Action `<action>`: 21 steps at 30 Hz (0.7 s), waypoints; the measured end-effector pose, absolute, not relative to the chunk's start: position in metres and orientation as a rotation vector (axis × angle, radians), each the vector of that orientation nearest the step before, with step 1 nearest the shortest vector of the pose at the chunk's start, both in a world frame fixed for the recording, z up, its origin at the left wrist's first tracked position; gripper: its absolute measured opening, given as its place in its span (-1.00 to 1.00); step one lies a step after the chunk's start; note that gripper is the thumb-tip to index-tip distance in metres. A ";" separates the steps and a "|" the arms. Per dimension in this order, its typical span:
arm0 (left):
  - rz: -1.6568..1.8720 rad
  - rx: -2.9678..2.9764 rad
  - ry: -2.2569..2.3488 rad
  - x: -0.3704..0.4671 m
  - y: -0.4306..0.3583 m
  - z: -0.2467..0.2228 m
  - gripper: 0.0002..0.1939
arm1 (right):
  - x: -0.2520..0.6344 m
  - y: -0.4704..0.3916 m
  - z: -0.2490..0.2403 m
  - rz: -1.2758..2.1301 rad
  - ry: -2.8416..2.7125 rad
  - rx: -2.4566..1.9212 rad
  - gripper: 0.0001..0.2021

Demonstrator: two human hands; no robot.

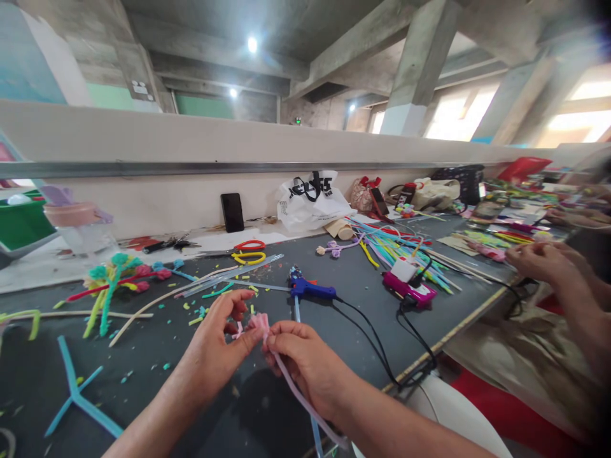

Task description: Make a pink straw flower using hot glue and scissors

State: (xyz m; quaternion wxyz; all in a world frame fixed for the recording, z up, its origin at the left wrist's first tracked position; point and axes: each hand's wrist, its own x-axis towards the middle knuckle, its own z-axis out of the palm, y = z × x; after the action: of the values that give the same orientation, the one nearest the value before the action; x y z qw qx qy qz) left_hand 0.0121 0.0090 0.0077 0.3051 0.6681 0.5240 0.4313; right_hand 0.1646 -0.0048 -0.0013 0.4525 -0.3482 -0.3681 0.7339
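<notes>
Two hands come together above the dark counter point(200, 407), at a pink flower point(260, 322) on a pale stem point(296, 393). The right hand point(312, 362) grasps the stem between thumb and fingers, just below the flower; the stem's long end runs down under the wrist toward the near edge. The left hand point(214, 340) lays its thumb against the flower, its visible fingers loosely curled and raised apart from the thumb; whether a hidden finger pinches the flower too, one cannot tell.

Just beyond the hands lies a blue glue gun point(312, 290), its black cord trailing right toward a magenta power strip point(411, 290) with a white plug point(403, 270) on it. Behind the strip, many coloured stems point(396, 245) fan out. To the left lie some blue stems point(71, 381) and, farther back, a bunch of fuzzy flowers point(112, 289), near a lidded jar point(79, 226). Small green and yellow scraps point(200, 312) dot the surface. Scissors point(249, 246) with red handles lie beyond them. A phone point(232, 213) leans on the partition point(181, 194), left of a white bag point(312, 207). At far right, another person's hand point(541, 259) hovers at the counter's edge.
</notes>
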 end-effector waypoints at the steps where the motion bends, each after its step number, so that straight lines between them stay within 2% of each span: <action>1: 1.136 1.746 1.378 0.012 0.009 0.007 -0.56 | 0.164 -0.005 -0.001 1.818 -0.910 -0.855 -0.96; 6: 1.311 1.538 1.212 0.010 0.008 0.009 -0.50 | 0.166 -0.003 0.003 1.866 -0.819 -0.772 -0.94; 11: 1.571 1.313 1.000 0.010 0.001 0.014 -0.52 | 0.182 0.000 0.014 1.978 -0.904 -0.422 -0.86; 18: 1.324 1.602 0.882 0.004 -0.005 0.005 -0.58 | 0.190 -0.003 0.019 1.942 -1.019 -0.322 -0.86; 21: 1.247 1.702 0.814 0.007 -0.005 0.001 -0.52 | 0.184 -0.002 0.015 1.905 -0.979 -0.411 -0.83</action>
State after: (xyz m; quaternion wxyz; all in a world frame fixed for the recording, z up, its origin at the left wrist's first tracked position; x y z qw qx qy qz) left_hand 0.0073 -0.0046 0.0005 0.4261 0.6807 0.3258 0.4989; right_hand 0.1844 -0.0023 0.0148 0.4621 -0.1670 -0.3983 0.7745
